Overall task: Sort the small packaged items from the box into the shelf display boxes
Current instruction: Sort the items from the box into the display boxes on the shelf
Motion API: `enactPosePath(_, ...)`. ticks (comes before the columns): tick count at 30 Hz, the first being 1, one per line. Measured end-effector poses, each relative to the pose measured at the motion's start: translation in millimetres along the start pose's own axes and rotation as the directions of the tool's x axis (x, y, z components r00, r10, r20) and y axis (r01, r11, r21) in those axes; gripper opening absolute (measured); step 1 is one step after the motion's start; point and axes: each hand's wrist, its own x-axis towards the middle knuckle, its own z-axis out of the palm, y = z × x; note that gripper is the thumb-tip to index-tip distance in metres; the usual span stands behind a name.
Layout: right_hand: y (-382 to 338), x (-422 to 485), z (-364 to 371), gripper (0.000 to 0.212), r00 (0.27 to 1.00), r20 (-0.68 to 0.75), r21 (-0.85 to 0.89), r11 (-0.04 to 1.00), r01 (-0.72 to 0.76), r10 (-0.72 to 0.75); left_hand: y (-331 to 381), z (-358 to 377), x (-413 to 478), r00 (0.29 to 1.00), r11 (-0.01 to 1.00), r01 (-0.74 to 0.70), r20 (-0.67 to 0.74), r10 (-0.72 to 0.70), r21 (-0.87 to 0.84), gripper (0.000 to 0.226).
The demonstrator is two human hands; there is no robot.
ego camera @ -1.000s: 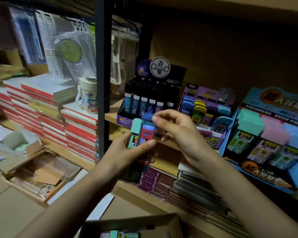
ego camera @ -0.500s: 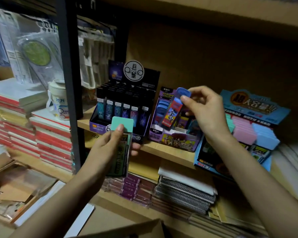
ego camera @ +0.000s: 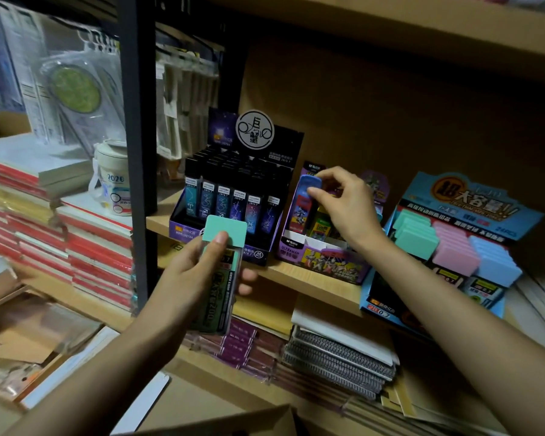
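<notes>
**At centre frame: blue-capped packet [ego camera: 306, 196] going into the purple display box [ego camera: 323, 262]**

Just right of centre, the right hand [ego camera: 346, 206] pinches the blue-capped packet at its top, thumb and forefinger closed on the cap. The packet stands tilted, and its lower end is down inside the purple display box among other small packets. That box sits on the wooden shelf [ego camera: 296, 276], touching a black display box [ego camera: 233, 196] on its left, which is filled with rows of dark tubes.

Lower and left of centre, the left hand [ego camera: 192, 281] grips a green-capped packet [ego camera: 222, 247] — thumb pressed on the mint cap, fingers wrapped round the clear body. It is held upright in front of the black display box, off the shelf.

At the right of the frame, a blue display box [ego camera: 453, 202] leans back on the same shelf and holds rows of green, pink and blue caps.

Below the shelf lie spiral notebooks [ego camera: 337, 357]. A black post [ego camera: 139, 121] rises left of centre — beyond it are a white cup [ego camera: 114, 180] and stacked red-edged books [ego camera: 95, 247]. The flap of a cardboard box [ego camera: 233, 420] shows at the bottom edge.
</notes>
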Motion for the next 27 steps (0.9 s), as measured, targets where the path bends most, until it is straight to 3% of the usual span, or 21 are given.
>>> enactPosePath(6,2,0,7,0.021,0.997,-0.018,-0.241,0.968,0.065,-0.072,3,-7,-3,1.0,1.0,-0.023,0.012,0.023,-0.006,0.037)
enactPosePath(13,-10,-1,0,0.022,0.986,0.15,-0.503,0.853,0.136,-0.069,7,-5,-7,0.999,0.999,-0.037,0.035,0.037,-0.009,0.035)
enactPosePath(15,-23,-14,-8,0.02,0.991,0.114,-0.408,0.907,0.104,-0.062,8,1,-8,0.996,1.0,-0.025,0.085,0.026,-0.008,0.036)
enactPosePath(17,-38,-37,-16,0.013,0.993,0.119,-0.116,0.993,0.0,0.014,10,10,-11,0.985,1.0,-0.003,0.17,0.006,-0.02,0.036)
enactPosePath(19,-52,-67,-23,0.017,0.96,0.271,0.205,0.97,-0.132,0.073,11,23,-15,0.966,1.0,0.001,0.257,0.002,-0.009,0.035)
enactPosePath(21,-60,-93,-27,0.021,0.92,0.379,0.388,0.886,-0.254,0.098,12,37,-20,0.946,1.0,-0.024,0.324,0.018,0.015,0.039)
enactPosePath(24,-63,-115,-30,0.012,0.902,0.405,0.529,0.768,-0.362,0.147,10,54,-27,0.935,0.997,-0.066,0.352,0.052,0.029,0.045)
enactPosePath(27,-56,-125,-35,0.01,0.926,0.346,0.528,0.784,-0.325,0.151,3,65,-31,0.944,0.991,-0.083,0.327,0.044,0.107,0.038)
